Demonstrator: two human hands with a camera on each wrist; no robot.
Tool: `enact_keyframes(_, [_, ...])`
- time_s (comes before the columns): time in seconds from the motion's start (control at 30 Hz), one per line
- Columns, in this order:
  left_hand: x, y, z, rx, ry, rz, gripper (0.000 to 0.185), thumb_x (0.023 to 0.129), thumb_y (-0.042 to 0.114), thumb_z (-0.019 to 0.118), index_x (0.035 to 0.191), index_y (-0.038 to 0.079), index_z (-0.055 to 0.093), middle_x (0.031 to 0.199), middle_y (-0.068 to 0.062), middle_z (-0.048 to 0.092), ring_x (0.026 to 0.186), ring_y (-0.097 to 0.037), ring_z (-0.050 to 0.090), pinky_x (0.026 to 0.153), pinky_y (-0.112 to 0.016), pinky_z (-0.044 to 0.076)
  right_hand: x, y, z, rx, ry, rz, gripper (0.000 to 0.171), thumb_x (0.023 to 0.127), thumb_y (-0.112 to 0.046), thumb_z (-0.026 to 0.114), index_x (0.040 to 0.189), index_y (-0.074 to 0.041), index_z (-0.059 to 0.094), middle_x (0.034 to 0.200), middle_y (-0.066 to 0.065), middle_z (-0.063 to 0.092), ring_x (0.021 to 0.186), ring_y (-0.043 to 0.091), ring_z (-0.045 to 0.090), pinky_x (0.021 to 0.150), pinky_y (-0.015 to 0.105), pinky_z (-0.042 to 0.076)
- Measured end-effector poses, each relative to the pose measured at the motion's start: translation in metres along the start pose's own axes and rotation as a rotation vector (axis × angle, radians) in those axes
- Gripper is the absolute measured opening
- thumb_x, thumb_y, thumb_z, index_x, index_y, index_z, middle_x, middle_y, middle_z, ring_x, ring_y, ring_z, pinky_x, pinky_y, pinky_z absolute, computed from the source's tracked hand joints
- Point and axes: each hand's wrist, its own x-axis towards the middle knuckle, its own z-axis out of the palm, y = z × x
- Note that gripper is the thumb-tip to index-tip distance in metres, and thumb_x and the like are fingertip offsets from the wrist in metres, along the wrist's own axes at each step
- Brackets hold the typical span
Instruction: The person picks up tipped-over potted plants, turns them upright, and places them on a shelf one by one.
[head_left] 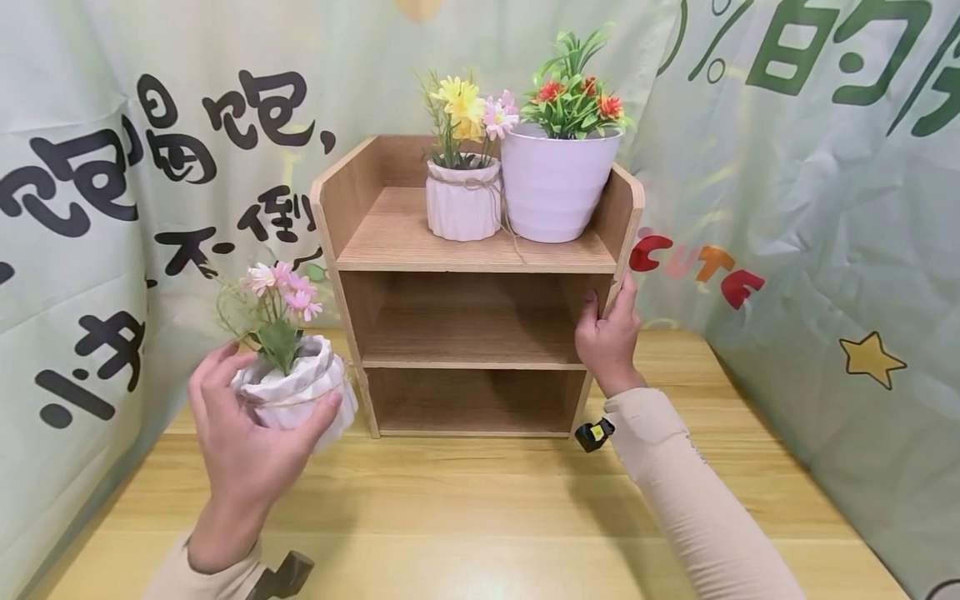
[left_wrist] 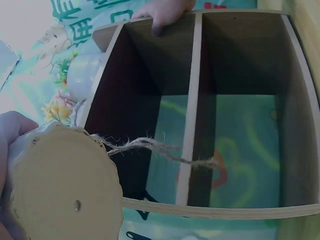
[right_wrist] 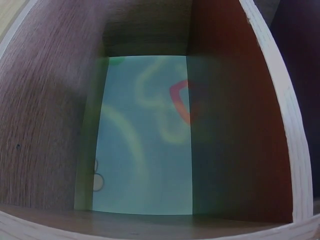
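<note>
My left hand (head_left: 251, 446) holds a small white flower pot (head_left: 318, 387) with pink flowers, thumb on the near side and fingers round the far left. The pot is raised to the left of a three-level wooden shelf (head_left: 397, 221). In the left wrist view its scalloped underside (left_wrist: 65, 185) faces the camera, and a strand of twine (left_wrist: 145, 145) trails off it. My right hand (head_left: 611, 342) grips the shelf's right side panel, thumb on the inner face. The right wrist view looks into a shelf compartment (right_wrist: 240, 130); the right hand is outside that view.
On the shelf top stand a small white pot (head_left: 463, 204) with yellow and pink flowers and a larger white pot (head_left: 558, 187) with red flowers. The shelf rests on a wooden table (head_left: 465, 508). A printed curtain (head_left: 825, 250) hangs behind and at both sides.
</note>
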Motion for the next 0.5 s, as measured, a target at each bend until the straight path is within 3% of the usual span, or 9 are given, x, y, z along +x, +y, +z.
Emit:
enact_keyframes(0.33, [0.010, 0.008, 0.011, -0.023, 0.077, 0.093, 0.087, 0.057, 0.042, 0.081, 0.117, -0.010, 0.044, 0.129, -0.028, 0.044, 0.124, -0.024, 0.038, 0.101, -0.034, 0.034, -0.002, 0.000, 0.003, 0.013, 0.039, -0.011, 0.051, 0.092, -0.004, 0.056, 0.138, 0.005, 0.038, 0.116, 0.035, 0.059, 0.103, 0.045, 0.061, 0.084, 0.059, 0.049])
enact_keyframes(0.5, [0.017, 0.016, 0.018, -0.061, 0.090, 0.118, 0.087, 0.058, 0.043, 0.082, 0.115, -0.010, 0.043, 0.129, -0.026, 0.044, 0.124, -0.028, 0.039, 0.099, -0.034, 0.036, -0.001, 0.001, 0.003, 0.016, 0.041, -0.001, 0.051, 0.092, -0.004, 0.055, 0.139, 0.004, 0.038, 0.115, 0.034, 0.060, 0.102, 0.045, 0.062, 0.083, 0.059, 0.049])
